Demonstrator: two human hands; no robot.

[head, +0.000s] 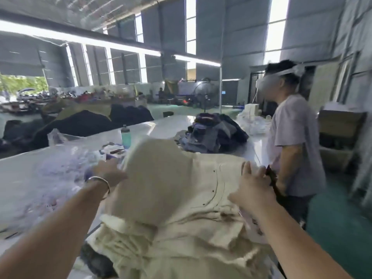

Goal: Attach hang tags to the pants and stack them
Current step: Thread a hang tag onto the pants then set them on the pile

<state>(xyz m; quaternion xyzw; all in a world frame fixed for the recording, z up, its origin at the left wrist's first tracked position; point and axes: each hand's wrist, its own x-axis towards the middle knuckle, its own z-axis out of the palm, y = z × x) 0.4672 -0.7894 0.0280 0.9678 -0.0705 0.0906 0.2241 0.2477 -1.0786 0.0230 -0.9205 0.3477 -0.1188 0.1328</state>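
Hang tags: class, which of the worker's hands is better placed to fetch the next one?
Probably the left hand: it reaches toward the clear bag left of the cream pants; the right hand rests on them.

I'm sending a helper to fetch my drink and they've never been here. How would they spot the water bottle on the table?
Find the long white table. Past the cream pants lying at its near end, and left of the dark clothes pile, stands the water bottle. It is the only upright thing there: teal with a dark cap.
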